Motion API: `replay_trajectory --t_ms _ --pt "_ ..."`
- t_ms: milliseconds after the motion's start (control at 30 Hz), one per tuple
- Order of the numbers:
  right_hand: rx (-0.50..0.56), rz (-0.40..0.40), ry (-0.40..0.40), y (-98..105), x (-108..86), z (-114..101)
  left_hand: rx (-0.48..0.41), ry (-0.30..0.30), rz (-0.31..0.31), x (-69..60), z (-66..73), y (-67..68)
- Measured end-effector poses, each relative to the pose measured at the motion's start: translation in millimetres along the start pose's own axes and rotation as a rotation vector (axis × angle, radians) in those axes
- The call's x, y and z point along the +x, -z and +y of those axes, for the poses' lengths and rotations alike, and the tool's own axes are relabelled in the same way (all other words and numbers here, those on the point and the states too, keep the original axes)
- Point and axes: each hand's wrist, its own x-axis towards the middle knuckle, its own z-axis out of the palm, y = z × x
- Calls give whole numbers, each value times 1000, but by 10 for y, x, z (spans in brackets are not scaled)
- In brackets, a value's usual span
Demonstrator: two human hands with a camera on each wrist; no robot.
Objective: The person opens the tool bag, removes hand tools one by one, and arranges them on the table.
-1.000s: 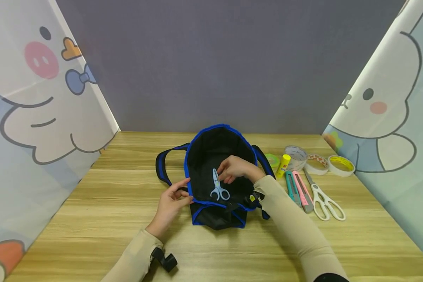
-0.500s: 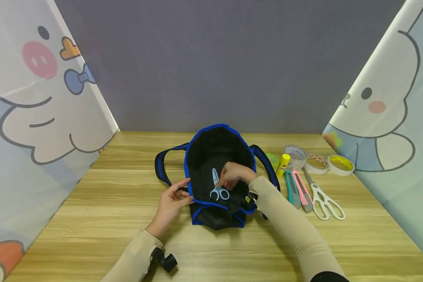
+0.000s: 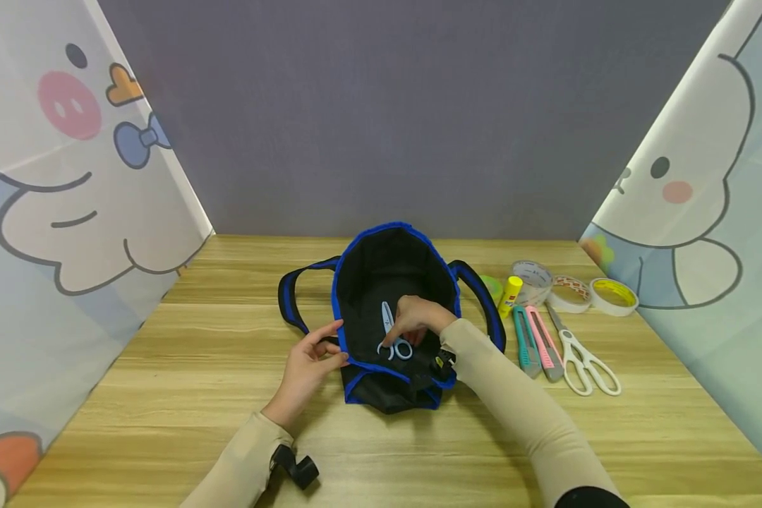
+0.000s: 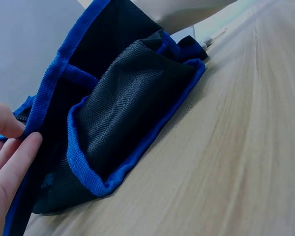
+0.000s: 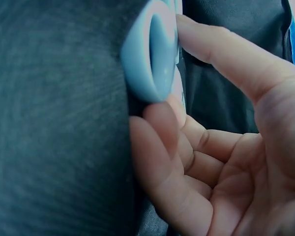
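A black bag [image 3: 381, 275] with blue trim lies tilted on the table, its mouth wide and facing me. My left hand [image 3: 307, 363] pinches the blue edge at the mouth's left side. The left wrist view shows thumb and fingers on that trim [image 4: 42, 101]. Inside the bag are small light-blue scissors [image 3: 386, 315], blades pointing away. My right hand [image 3: 419, 317] reaches in over them. In the right wrist view, the thumb touches the scissors' side and curled fingers meet the blue handle loop [image 5: 137, 64]; some fingertips are hidden behind it.
To the bag's right lie a glue stick [image 3: 511, 296], a teal cutter [image 3: 525, 339], a pink cutter [image 3: 542, 342] and white-handled scissors [image 3: 584, 363]. Several tape rolls [image 3: 533, 282] stand behind them. Bag straps [image 3: 288, 300] loop out at both sides.
My right hand has moved down along the scissors, from beside the blades to the handles. The scissors lie almost where they were. My left hand keeps its hold on the bag's edge.
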Motion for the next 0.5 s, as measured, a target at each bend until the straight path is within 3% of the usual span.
replay_trajectory --t_ms 500 --pt "18 -59 72 27 -12 40 -2 0 6 4 4 -1"
